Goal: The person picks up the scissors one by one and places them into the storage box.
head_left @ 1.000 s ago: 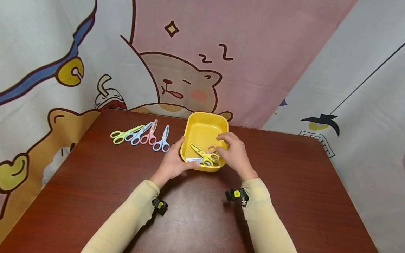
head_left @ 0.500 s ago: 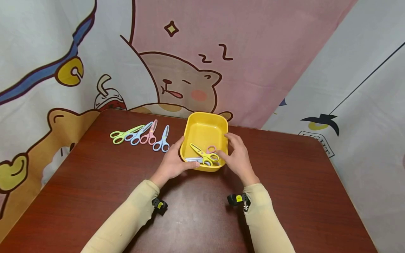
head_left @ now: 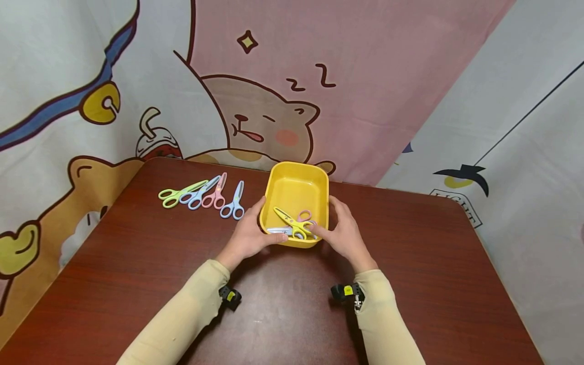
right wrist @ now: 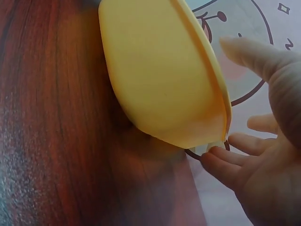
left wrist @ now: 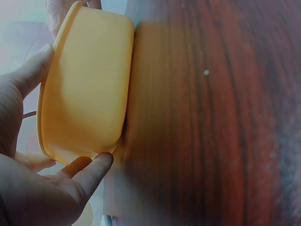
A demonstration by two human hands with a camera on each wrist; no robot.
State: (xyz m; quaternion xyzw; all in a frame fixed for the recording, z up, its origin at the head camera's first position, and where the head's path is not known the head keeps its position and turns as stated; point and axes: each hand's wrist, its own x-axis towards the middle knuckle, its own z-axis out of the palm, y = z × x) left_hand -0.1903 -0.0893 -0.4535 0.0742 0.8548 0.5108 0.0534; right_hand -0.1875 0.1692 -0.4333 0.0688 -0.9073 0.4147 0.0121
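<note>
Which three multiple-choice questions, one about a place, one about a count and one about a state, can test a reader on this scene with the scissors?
1. Where do the yellow scissors lie?
A. in the yellow tray
B. on the table
C. in a hand

2. How many scissors lie in the row left of the tray?
A. two
B. four
C. six

3. What does the left hand do?
A. lies flat
B. grips the tray's side
C. lifts scissors

Answers: 1 A, they rest inside the tray; 2 B, green, two blue, one pink; 3 B, thumb and fingers clasp the rim.
</note>
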